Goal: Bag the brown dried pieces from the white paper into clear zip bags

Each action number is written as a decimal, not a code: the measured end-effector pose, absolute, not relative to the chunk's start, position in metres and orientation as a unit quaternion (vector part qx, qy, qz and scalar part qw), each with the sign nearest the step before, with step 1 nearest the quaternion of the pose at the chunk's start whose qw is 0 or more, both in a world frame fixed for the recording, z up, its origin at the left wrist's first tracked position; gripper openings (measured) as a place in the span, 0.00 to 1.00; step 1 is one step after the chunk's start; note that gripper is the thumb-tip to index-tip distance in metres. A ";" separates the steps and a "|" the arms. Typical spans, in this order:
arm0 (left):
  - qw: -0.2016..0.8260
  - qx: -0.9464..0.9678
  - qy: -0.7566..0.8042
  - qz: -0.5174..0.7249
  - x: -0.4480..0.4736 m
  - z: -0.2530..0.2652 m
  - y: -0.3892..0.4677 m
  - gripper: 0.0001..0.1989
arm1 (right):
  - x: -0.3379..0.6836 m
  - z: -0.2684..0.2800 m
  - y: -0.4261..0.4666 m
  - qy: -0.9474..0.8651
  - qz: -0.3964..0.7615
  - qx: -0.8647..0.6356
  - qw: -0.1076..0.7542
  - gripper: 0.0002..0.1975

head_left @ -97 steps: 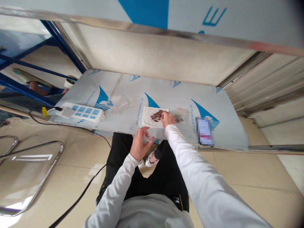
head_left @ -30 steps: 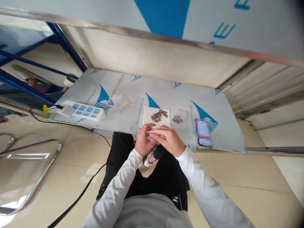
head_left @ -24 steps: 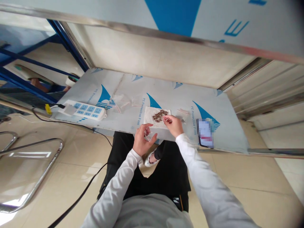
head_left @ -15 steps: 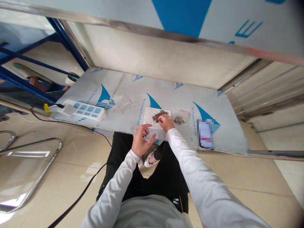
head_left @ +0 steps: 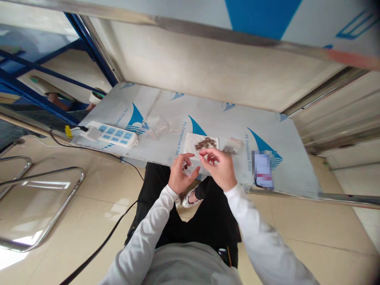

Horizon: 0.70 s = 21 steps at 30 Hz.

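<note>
My left hand [head_left: 179,176] is curled at the near edge of the table, its fingers holding a small clear plastic bag [head_left: 194,163] with a few dark bits by it. Just to the right, my right hand [head_left: 222,169] has thumb and forefinger pinched together; whatever is between the tips is too small to make out. Beyond both hands a white paper sheet [head_left: 190,143] lies on the table, bearing a heap of small brown pieces [head_left: 206,143]. Partly behind my right hand is another clear bag [head_left: 233,145] with dark contents.
More clear bags [head_left: 156,126] lie on the film-covered table [head_left: 293,158]. A white power strip [head_left: 114,135] is at the left and a blurred phone [head_left: 263,170] at the right. A shelf edge [head_left: 190,29] crosses above. Another person's hand [head_left: 57,101] shows beyond the blue frame.
My right hand has drawn back from the brown pieces toward my left hand, fingers pinched. My left hand stays around the bag. The whole view has shifted slightly.
</note>
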<state>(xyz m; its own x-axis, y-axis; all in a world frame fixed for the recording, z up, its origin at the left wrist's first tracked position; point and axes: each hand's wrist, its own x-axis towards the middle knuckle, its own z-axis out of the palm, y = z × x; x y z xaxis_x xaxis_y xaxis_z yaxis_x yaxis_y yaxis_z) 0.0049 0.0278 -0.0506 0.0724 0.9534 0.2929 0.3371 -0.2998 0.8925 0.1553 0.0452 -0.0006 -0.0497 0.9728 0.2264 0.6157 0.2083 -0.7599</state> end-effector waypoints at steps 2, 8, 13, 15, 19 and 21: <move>0.340 0.653 0.474 0.483 0.008 -0.050 0.027 0.19 | 0.146 0.018 0.023 -0.706 0.256 -0.545 0.373 0.05; 0.366 0.649 0.445 0.496 0.014 -0.048 0.024 0.21 | 0.141 0.021 0.011 -0.786 0.207 -0.513 0.276 0.04; 0.364 0.650 0.448 0.494 0.012 -0.048 0.024 0.26 | 0.152 0.017 0.016 -0.827 0.218 -0.460 0.238 0.05; 0.348 0.664 0.449 0.486 0.011 -0.047 0.025 0.29 | 0.157 0.018 0.018 -0.830 0.210 -0.461 0.233 0.05; 0.297 0.676 0.474 0.479 0.010 -0.046 0.024 0.33 | 0.164 0.029 0.022 -0.847 0.168 -0.462 0.204 0.07; 0.270 0.680 0.490 0.473 0.012 -0.046 0.024 0.32 | 0.166 0.036 0.023 -0.855 0.159 -0.453 0.197 0.08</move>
